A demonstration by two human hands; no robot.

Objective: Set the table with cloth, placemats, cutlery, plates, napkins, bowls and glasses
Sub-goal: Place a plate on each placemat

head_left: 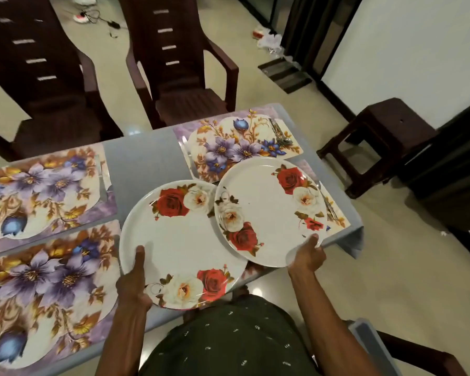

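Observation:
My left hand (134, 283) grips the near rim of a white plate with red and white roses (179, 240), thumb on top. A second rose plate (266, 210) is held at its near right rim by my right hand (308, 253); it overlaps the first plate's right edge and hangs over the near right placemat (337, 215). Several purple-flower placemats lie on the grey tablecloth (141, 158): far right (228, 142), far left (38, 191), near left (44, 294). Cutlery (280, 132) lies at the right edge of the far right placemat, and more cutlery (330, 207) shows beside the second plate.
Two dark plastic chairs (179, 63) stand behind the table's far side. A dark stool (375, 142) sits on the floor to the right. A grey bin edge (369, 340) shows at the lower right. Cables and litter lie on the far floor.

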